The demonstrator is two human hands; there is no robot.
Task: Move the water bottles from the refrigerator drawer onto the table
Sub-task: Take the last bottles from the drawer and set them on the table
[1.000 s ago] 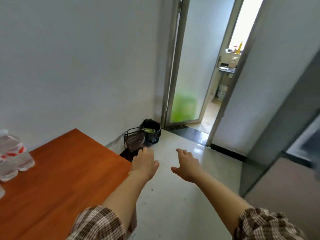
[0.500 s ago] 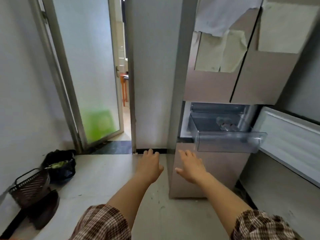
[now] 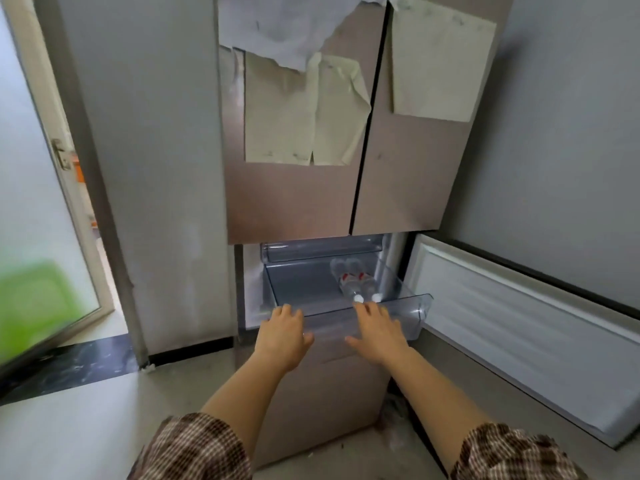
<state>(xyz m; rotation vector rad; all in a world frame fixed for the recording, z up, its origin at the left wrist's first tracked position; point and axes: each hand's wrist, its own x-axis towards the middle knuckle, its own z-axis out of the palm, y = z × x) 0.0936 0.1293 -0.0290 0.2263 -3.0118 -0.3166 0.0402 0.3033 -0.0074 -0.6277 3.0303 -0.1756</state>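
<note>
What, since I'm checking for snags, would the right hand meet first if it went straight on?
Probably the cap of a bottle lying in the drawer: the right hand has its fingertips at the drawer's front rim, just short of it. Depth is unclear.

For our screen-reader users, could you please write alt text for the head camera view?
A person's open left hand and right hand reach toward the front of a pulled-out clear refrigerator drawer holding two water bottles, lying side by side. The lower door stands open at right; papers hang on the upper doors.
</note>
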